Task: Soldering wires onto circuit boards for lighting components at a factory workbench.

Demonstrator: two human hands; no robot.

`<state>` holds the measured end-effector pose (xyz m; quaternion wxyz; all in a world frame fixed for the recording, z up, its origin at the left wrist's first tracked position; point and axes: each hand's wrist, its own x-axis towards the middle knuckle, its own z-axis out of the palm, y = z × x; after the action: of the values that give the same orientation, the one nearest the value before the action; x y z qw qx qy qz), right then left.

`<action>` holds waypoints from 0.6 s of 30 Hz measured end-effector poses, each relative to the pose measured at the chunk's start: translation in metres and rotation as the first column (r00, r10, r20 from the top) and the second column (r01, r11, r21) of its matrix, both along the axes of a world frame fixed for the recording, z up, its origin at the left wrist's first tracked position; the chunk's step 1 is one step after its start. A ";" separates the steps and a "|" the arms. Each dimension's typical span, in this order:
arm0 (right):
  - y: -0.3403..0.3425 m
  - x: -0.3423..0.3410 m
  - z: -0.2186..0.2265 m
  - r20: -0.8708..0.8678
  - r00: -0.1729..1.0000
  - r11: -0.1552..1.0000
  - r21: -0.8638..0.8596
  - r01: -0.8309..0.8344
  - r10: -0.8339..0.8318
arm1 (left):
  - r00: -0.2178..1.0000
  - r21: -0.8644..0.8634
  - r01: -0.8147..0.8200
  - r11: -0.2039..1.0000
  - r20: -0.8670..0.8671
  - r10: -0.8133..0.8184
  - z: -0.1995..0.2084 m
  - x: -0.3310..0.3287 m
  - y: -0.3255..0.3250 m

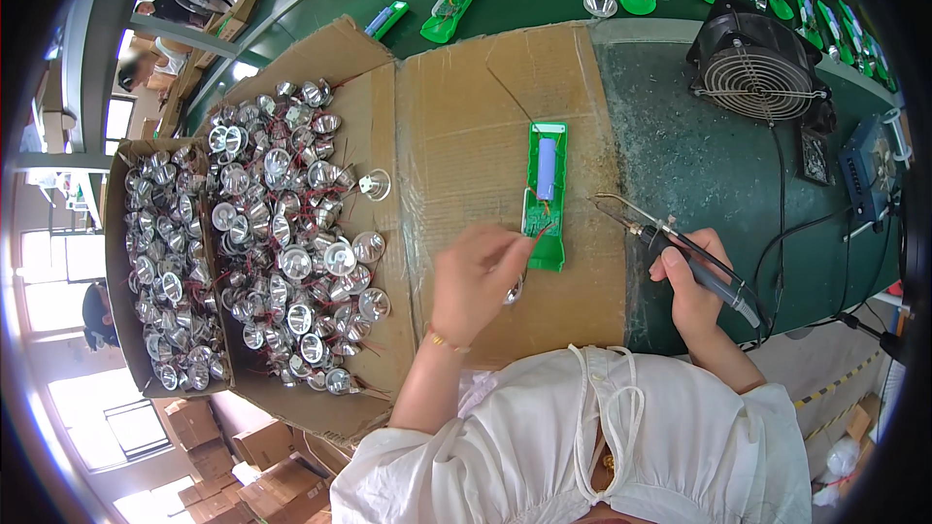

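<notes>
casing (550, 254) in green, lying lengthwise on flat cardboard (466, 135), lavender cylinder (547, 169) in its upper half, well apart from a heap of silver reflectors (296, 262) at left and a black fan (755, 72) at upper right. left hand (473, 276) at the casing's lower part, fingertips drawn narrow, cannot tell if fully closed on a wire, with one loose reflector (514, 291) just below. right hand (697, 296) wrapped around a soldering iron (720, 285), tip angled toward the casing, not touching.
</notes>
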<state>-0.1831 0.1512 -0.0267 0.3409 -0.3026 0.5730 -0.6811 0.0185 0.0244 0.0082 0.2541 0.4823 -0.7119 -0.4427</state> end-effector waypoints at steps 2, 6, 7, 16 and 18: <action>0.001 -0.008 -0.004 0.015 1.000 1.000 -0.007 0.015 -0.015 | 0.995 0.166 -0.096 0.981 -0.002 0.098 0.006 0.004 -0.003; -0.004 -0.016 -0.008 0.053 0.997 0.998 0.022 0.052 -0.053 | 0.931 -0.059 0.175 0.983 0.335 -0.145 0.000 -0.019 -0.027; -0.005 -0.017 -0.010 0.052 0.997 0.998 0.022 0.059 -0.060 | 0.933 -0.143 0.189 0.972 0.334 -0.132 -0.001 -0.032 -0.040; -0.008 -0.018 -0.002 0.118 0.993 0.992 0.122 0.015 -0.029 | 0.943 -0.585 -0.057 0.809 0.235 0.236 -0.010 -0.144 -0.248; -0.008 -0.020 -0.002 0.133 0.991 0.992 0.126 0.013 -0.030 | 0.888 -0.718 -0.036 0.695 0.295 0.352 -0.010 -0.129 -0.268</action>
<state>-0.2034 0.1434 -0.0283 0.3895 -0.2279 0.5933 -0.6666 -0.1108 -0.2432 -0.0017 0.3072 0.5068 -0.8055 -0.0007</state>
